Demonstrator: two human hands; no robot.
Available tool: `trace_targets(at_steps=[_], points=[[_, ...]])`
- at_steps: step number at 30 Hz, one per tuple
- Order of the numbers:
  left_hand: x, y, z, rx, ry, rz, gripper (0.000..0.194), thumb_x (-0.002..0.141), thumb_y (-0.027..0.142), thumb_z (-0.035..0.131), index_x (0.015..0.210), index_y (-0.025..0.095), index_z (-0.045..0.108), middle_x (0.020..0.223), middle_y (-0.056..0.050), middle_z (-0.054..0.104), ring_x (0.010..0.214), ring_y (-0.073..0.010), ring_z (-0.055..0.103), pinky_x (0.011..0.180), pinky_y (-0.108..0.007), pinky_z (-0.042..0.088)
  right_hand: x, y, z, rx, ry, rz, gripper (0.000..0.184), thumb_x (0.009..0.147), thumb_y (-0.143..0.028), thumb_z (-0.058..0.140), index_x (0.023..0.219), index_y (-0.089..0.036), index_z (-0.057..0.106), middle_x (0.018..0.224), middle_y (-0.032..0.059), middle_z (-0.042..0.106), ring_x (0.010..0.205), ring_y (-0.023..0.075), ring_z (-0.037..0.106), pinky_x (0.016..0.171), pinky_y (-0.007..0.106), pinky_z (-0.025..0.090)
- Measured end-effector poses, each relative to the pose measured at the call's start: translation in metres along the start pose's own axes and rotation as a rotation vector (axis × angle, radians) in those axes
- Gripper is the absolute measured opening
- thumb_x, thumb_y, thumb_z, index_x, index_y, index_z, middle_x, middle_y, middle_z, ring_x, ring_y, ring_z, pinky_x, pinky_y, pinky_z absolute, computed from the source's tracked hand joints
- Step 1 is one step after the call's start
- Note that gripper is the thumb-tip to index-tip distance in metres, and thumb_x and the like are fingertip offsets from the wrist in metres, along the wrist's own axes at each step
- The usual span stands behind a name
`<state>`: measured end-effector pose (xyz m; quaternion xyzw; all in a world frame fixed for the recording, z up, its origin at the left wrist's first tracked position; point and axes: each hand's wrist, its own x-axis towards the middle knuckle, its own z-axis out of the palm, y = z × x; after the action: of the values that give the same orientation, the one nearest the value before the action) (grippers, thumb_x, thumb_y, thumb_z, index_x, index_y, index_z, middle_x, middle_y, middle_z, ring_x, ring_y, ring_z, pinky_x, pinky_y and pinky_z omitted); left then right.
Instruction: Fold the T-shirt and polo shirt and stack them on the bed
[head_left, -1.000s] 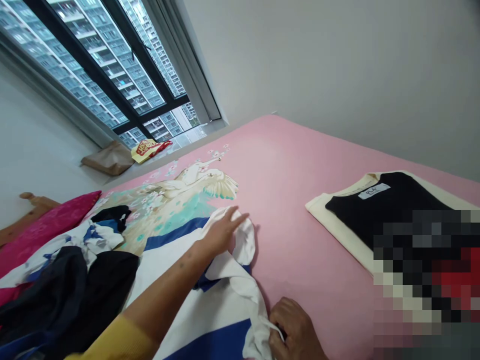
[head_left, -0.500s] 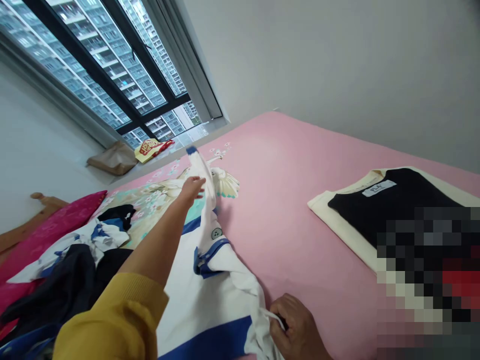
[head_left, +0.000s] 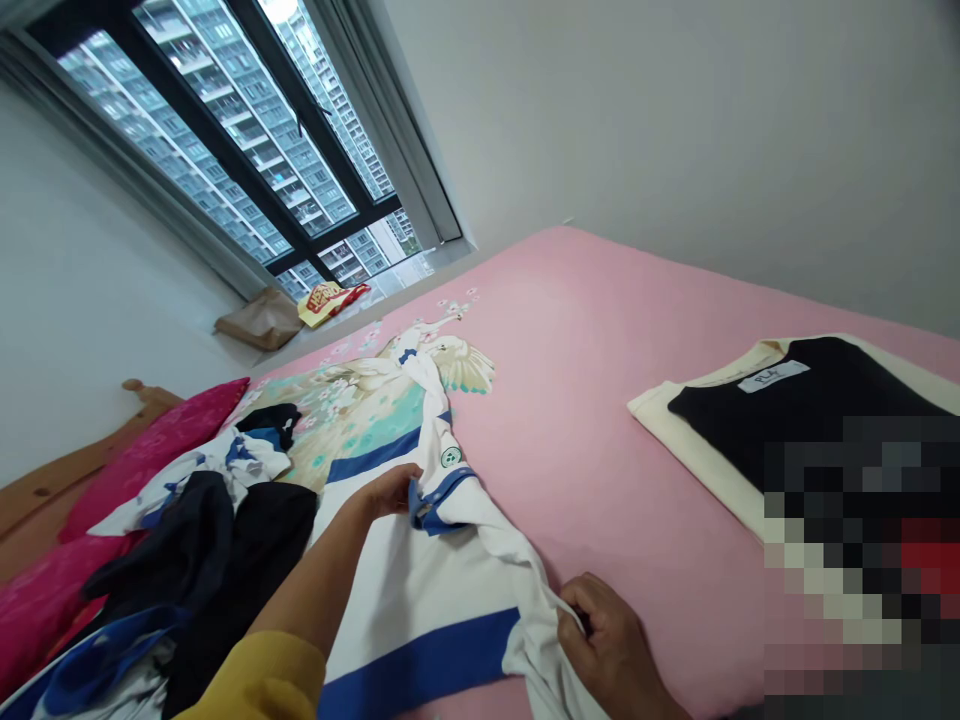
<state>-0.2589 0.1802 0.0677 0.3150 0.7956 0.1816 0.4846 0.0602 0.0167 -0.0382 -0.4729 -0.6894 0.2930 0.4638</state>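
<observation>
A white shirt point(head_left: 390, 560) with blue bands lies partly folded over itself on the bed. Its blue collar point(head_left: 442, 505) is bunched near the middle, with a round green-and-white badge point(head_left: 451, 457) just beyond. My left hand point(head_left: 396, 488) is closed on the collar's left edge, fingertips partly hidden. Nearer to me, my right hand point(head_left: 611, 640) pinches the rumpled white cloth at the shirt's right side. One narrow sleeve point(head_left: 427, 375) with a blue cuff stretches away over the bird print.
A pink bed sheet point(head_left: 585, 400) spreads beneath. A black and cream top point(head_left: 727, 420) lies flat at right, partly pixelated. Heaped dark clothes point(head_left: 217, 560) and magenta pillows point(head_left: 161, 450) are at left. A brown bag point(head_left: 262, 320) and yellow-red packet point(head_left: 330, 303) sit by the window.
My left hand has let go of the far sleeve and come back toward me to the collar. The sleeve now lies lower on the bed. My right hand keeps its pinch.
</observation>
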Motion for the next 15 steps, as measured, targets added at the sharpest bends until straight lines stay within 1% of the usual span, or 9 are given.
trace_targets(at_steps=[2,4,6,8,10,12,14,15], points=[[-0.008,-0.001,-0.003,-0.071,-0.051,-0.013,0.016,0.063,0.032,0.057,0.067,0.017,0.057,0.06,-0.004,0.062,0.056,-0.0182,0.06,0.062,-0.032,0.053,-0.001,-0.001,0.001,-0.004,-0.006,0.01,0.015,0.081,-0.016,0.046,0.067,-0.02,0.043,0.065,-0.0012,0.047,0.06,0.0122,0.046,0.057,0.024,0.036],[-0.016,0.006,-0.006,-0.114,-0.106,-0.038,0.017,0.063,0.032,0.06,0.07,0.016,0.059,0.062,-0.007,0.065,0.06,-0.0214,0.063,0.066,-0.036,0.054,-0.002,-0.001,0.001,-0.011,-0.013,0.012,0.015,0.082,-0.018,0.046,0.068,-0.02,0.043,0.065,-0.0012,0.048,0.061,0.0121,0.046,0.057,0.024,0.036],[-0.021,0.025,-0.006,-0.128,-0.167,-0.043,0.018,0.063,0.028,0.064,0.071,0.013,0.061,0.064,-0.011,0.066,0.062,-0.0253,0.064,0.068,-0.04,0.054,-0.003,-0.001,0.0,-0.025,-0.005,0.021,0.018,0.084,-0.022,0.046,0.067,-0.02,0.043,0.063,-0.0016,0.047,0.059,0.0117,0.047,0.056,0.023,0.036],[-0.023,0.055,0.002,-0.159,-0.211,0.019,0.02,0.065,0.029,0.064,0.074,0.01,0.063,0.069,-0.014,0.067,0.067,-0.0266,0.065,0.071,-0.039,0.054,-0.006,-0.001,-0.004,-0.027,-0.001,0.081,0.02,0.086,-0.028,0.046,0.067,-0.021,0.044,0.06,-0.0022,0.047,0.055,0.0113,0.046,0.054,0.022,0.036],[-0.022,0.09,0.021,-0.226,-0.231,0.147,0.028,0.072,0.037,0.059,0.082,0.011,0.063,0.079,-0.013,0.069,0.077,-0.0242,0.066,0.075,-0.035,0.053,-0.009,-0.001,-0.009,-0.017,-0.009,0.2,0.024,0.088,-0.036,0.044,0.069,-0.021,0.047,0.058,-0.0024,0.048,0.053,0.0114,0.046,0.052,0.022,0.037],[-0.02,0.123,0.05,-0.251,-0.215,0.331,0.036,0.079,0.046,0.05,0.095,0.015,0.061,0.092,-0.011,0.068,0.087,-0.02,0.065,0.078,-0.032,0.052,-0.012,-0.003,-0.016,-0.003,-0.017,0.327,0.028,0.089,-0.042,0.041,0.071,-0.022,0.049,0.059,-0.0017,0.052,0.053,0.0124,0.048,0.051,0.021,0.038],[-0.019,0.144,0.083,-0.181,-0.155,0.493,0.04,0.082,0.051,0.043,0.104,0.019,0.056,0.104,-0.009,0.065,0.092,-0.0169,0.063,0.079,-0.031,0.051,-0.015,-0.006,-0.024,0.014,-0.04,0.424,0.031,0.089,-0.046,0.039,0.074,-0.022,0.052,0.064,0.0,0.057,0.058,0.014,0.053,0.053,0.022,0.04],[-0.019,0.148,0.098,-0.121,-0.114,0.544,0.04,0.082,0.051,0.042,0.106,0.02,0.054,0.106,-0.009,0.064,0.092,-0.0165,0.063,0.077,-0.031,0.05,-0.016,-0.009,-0.027,0.025,-0.062,0.459,0.032,0.089,-0.047,0.037,0.078,-0.023,0.055,0.068,0.001,0.061,0.062,0.0149,0.056,0.055,0.022,0.041]])
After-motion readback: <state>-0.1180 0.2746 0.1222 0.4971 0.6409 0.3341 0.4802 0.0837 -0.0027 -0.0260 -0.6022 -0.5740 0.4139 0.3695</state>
